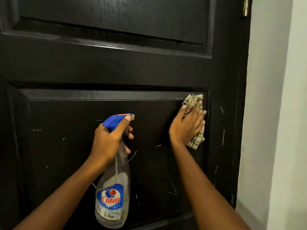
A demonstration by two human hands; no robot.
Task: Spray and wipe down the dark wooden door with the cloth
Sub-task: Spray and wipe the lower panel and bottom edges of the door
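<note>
The dark wooden door (116, 67) fills the view, with raised panels and pale scratch marks on the lower panel. My left hand (108, 141) grips the neck of a clear spray bottle (112, 196) with a blue trigger head and a "Colin" label; the thumb lies along the top of the head. My right hand (186, 127) presses a beige checked cloth (193, 101) flat against the upper right corner of the lower panel, fingers spread over it. Part of the cloth sticks out above and below the hand.
A white wall (274, 113) runs along the door's right edge. A metal hinge (245, 7) shows at the door's top right corner. Dusty streaks lie along the panel mouldings.
</note>
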